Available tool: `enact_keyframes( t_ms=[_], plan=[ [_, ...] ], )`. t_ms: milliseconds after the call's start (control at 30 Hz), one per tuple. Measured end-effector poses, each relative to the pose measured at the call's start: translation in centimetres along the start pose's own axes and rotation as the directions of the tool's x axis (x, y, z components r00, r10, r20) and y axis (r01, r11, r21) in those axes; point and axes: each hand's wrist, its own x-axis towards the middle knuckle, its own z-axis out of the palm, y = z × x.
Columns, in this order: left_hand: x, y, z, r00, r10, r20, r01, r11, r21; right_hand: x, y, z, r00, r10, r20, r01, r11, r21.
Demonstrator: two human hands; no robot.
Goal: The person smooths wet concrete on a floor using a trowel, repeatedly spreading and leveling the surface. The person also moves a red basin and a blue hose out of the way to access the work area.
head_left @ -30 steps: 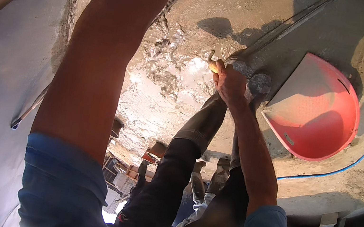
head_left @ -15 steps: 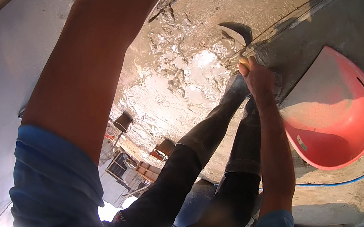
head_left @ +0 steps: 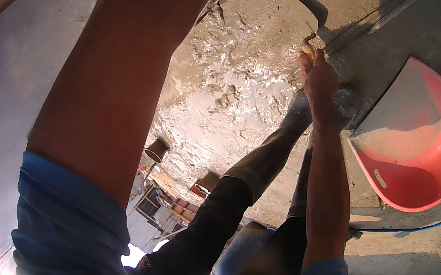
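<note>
My right hand (head_left: 321, 81) is closed around the wooden handle (head_left: 309, 51) of a trowel with a bent neck. Its pointed blade (head_left: 306, 16) is over wet, smooth grey mortar (head_left: 263, 22), beside a dark curved shape that may be its shadow. Whether the blade touches the surface I cannot tell. Rougher, lumpy wet mortar (head_left: 233, 96) is nearer, left of my boots (head_left: 294, 115). My left arm (head_left: 122, 63) stretches up the left side and leaves the picture at the top, so the left hand is out of sight.
A red tub (head_left: 439, 156) smeared with grey is at the right, a blue hose (head_left: 426, 232) curving below it. A straight strip (head_left: 392, 15) runs along the ground at top right. A dark bucket (head_left: 157, 150) stands behind my legs. A pale wall (head_left: 13, 85) rises at left.
My right hand and the trowel have moved farther forward and slightly right. The whole view has shifted a little, so the tub and the bucket appear farther right.
</note>
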Motion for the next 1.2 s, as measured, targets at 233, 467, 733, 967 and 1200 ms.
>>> enact_keyframes(
  t_ms=[233,467,733,967,1200],
  plan=[
    [-1.9,4.0,-2.2,0.965,-0.093,0.243,0.129,0.982,-0.135,-7.6,-4.6,16.0,0.948,-0.114,0.299,0.132,0.990,-0.041],
    [-2.3,0.2,-1.7,0.999,0.010,0.052,-0.004,0.993,-0.115,-9.7,-7.2,11.1,0.958,-0.110,0.263,0.140,0.985,-0.101],
    [-1.6,0.3,-2.5,0.992,0.103,0.072,-0.074,0.941,-0.332,-0.1,-10.4,14.4,0.997,-0.071,0.022,0.068,0.990,0.124],
    [-1.9,0.6,-3.4,0.994,0.085,0.068,-0.069,0.975,-0.211,-11.5,-10.7,21.5,0.792,-0.051,0.608,0.088,0.996,-0.032],
    [-2.1,0.5,-6.9,0.953,0.073,0.294,-0.023,0.985,-0.168,0.1,-11.8,12.6,0.945,0.079,-0.317,0.069,0.900,0.431]
  ],
)
